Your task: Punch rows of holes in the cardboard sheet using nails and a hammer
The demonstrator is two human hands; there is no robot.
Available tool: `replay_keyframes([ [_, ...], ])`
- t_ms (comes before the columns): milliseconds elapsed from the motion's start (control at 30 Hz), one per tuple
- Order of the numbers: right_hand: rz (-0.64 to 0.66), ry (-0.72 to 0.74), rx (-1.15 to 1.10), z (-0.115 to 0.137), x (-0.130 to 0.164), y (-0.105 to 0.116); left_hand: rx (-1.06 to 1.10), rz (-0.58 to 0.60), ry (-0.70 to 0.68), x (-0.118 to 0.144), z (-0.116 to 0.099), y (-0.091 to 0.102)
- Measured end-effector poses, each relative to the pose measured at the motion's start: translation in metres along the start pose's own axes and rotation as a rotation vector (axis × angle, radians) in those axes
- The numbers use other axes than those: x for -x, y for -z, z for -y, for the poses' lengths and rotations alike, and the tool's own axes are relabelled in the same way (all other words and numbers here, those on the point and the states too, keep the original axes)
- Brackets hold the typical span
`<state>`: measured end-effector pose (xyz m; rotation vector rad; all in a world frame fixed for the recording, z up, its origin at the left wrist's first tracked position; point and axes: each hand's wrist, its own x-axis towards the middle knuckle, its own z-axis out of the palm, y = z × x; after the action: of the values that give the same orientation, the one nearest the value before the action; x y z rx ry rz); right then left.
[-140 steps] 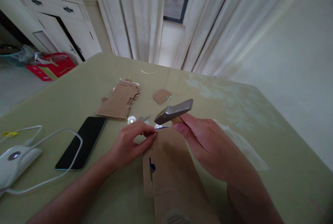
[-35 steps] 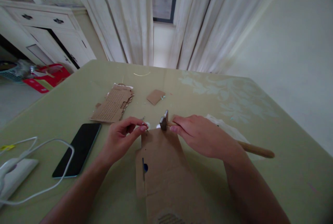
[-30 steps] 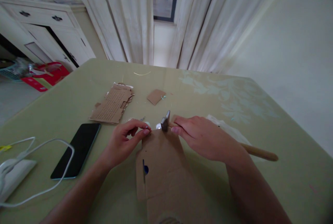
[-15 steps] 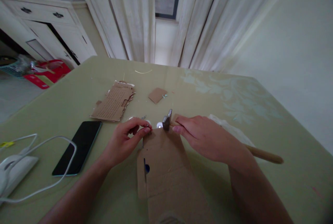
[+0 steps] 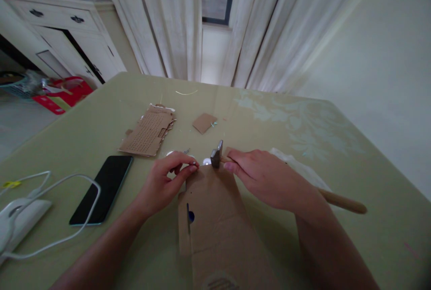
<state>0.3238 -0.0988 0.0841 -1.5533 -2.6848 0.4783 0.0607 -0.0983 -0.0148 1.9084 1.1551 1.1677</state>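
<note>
My right hand (image 5: 266, 180) grips a hammer close to its grey metal head (image 5: 216, 155); the wooden handle (image 5: 341, 201) sticks out to the right behind my wrist. The head rests at the far edge of a brown cardboard piece (image 5: 215, 218) lying on the green table (image 5: 336, 155). My left hand (image 5: 164, 182) has thumb and fingertips pinched together at the cardboard's far left corner, apparently on something tiny; the item itself is too small to make out. A blue-marked slit shows in the cardboard's left flap.
A black phone (image 5: 103, 189) lies to the left, with a white cable (image 5: 67, 182) and a white device (image 5: 16, 220) beyond it. A perforated cardboard sheet (image 5: 148, 130) and a small cardboard scrap (image 5: 204, 122) lie farther back. White paper (image 5: 296, 166) sits under my right wrist.
The hammer, raised above the cardboard 4.7 s ago, now rests with its head down at the cardboard's far edge. In the last second both hands have hardly moved.
</note>
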Motion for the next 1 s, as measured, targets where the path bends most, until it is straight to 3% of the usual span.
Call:
replay_keyframes([
  [100,-0.052,-0.019,-0.087,0.005,0.002,0.007,-0.041,-0.006,-0.081,0.0,-0.002,-0.001],
  [233,-0.257,-0.012,-0.399,0.016,0.007,0.017,-0.084,-0.008,-0.191,-0.001,-0.002,-0.001],
  [300,-0.295,0.007,-0.449,0.021,0.007,0.017,-0.085,-0.007,-0.221,-0.002,-0.002,-0.001],
  [467,-0.126,0.01,-0.268,0.028,0.004,0.011,-0.114,0.008,-0.241,-0.001,0.001,-0.001],
  [633,-0.283,0.021,-0.327,0.027,0.005,0.012,-0.097,0.034,-0.221,0.001,0.004,-0.002],
  [833,-0.099,0.022,-0.2,0.031,0.005,0.01,-0.127,0.068,-0.217,0.0,0.004,0.0],
  [1000,-0.128,0.006,-0.253,0.033,0.004,0.009,-0.121,0.086,-0.211,-0.001,0.004,0.002],
])
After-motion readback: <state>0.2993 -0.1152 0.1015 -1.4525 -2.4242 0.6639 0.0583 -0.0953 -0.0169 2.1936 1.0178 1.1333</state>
